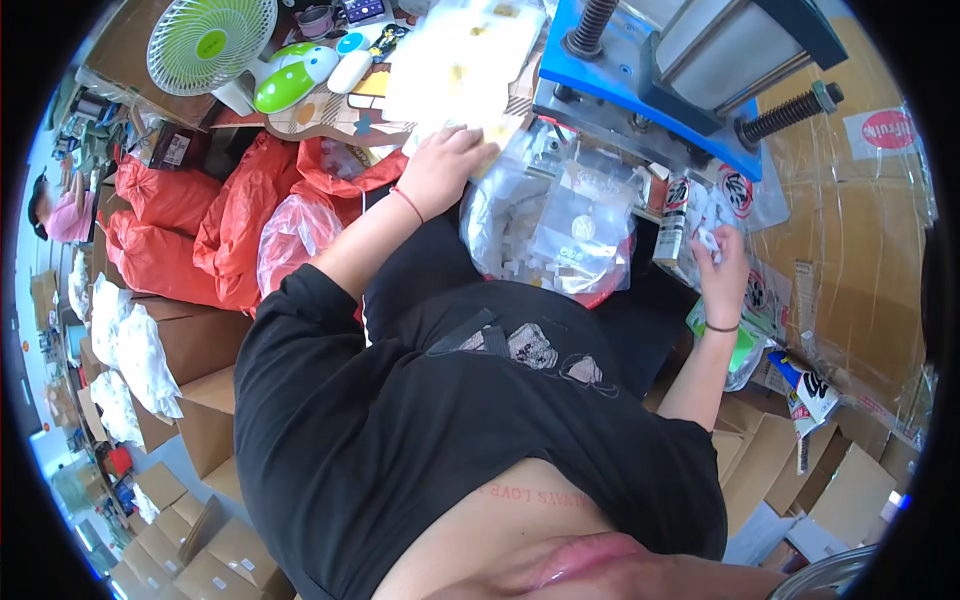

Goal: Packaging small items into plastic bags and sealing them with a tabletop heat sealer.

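My left hand [452, 168] rests at the near edge of a brightly lit white sheet [450, 75], its fingers laid over it. Off to the right, my right hand [722, 272] pinches a small white piece [708, 240] between thumb and fingers; its exact kind is too small to tell. Beside that hand stands a spray can [672, 222], with more small white pieces [705, 208] behind it. Between my hands, a clear plastic bag [585, 225] lies over a container of small white parts [510, 235].
A blue press [650, 100] with springs on its posts stands at the back right. A green and white fan [212, 45] is at the far left, above red bags [165, 250]. Cardboard [830, 200] walls the right side. Another person [68, 212] is at the far left.
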A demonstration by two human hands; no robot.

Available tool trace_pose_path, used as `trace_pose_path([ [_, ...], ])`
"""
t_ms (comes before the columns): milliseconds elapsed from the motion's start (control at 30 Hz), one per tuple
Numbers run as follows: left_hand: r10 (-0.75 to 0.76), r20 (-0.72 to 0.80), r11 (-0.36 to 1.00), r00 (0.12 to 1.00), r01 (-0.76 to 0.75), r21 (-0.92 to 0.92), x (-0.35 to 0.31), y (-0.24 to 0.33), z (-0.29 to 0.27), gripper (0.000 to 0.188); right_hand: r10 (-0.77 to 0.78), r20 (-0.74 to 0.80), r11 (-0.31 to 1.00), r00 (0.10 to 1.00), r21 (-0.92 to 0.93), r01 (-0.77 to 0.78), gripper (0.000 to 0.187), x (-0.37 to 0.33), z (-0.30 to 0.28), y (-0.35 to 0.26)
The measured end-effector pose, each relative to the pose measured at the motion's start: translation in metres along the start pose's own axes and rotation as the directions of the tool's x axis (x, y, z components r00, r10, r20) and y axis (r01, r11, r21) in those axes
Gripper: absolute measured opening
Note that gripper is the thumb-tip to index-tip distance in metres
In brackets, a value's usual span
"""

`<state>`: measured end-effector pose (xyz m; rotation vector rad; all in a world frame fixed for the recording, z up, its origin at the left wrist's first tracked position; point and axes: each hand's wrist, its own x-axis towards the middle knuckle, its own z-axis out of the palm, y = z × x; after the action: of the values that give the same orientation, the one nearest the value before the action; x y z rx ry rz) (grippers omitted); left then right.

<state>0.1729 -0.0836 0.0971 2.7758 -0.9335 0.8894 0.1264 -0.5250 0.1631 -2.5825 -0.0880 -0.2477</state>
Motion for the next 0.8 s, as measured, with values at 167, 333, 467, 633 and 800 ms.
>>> trace_pose_path([
  [167,-0.443,0.412,0.389,0.796,0.585,-0.712,0.003,0.026,0.004,0.027,-0.363,0.021,0.929,0.932,0.086,0.360,0.021,0.014,0.014,-0.054],
  [333,-0.255,0.632,0.277,0.732,0.681,-0.678,0.039,0.080,-0.031,0.025,-0.291,0.076,0.878,0.954,0.418,0.234,0.016,0.019,0.033,-0.102],
  [467,-0.104,0.702,0.101,0.705,0.710,-0.697,0.046,0.106,-0.029,0.027,-0.293,0.030,0.840,0.956,0.486,0.242,0.019,0.030,0.034,-0.104],
  [633,0.140,0.729,-0.359,0.670,0.721,-0.593,0.049,0.132,-0.018,0.021,-0.418,0.172,0.863,0.892,0.381,0.331,0.021,0.036,0.024,-0.087],
  [800,0.343,0.729,-0.559,0.592,0.753,-0.348,0.057,0.139,-0.023,0.021,-0.429,0.060,0.887,0.901,0.215,0.408,0.018,0.033,0.006,-0.058],
])
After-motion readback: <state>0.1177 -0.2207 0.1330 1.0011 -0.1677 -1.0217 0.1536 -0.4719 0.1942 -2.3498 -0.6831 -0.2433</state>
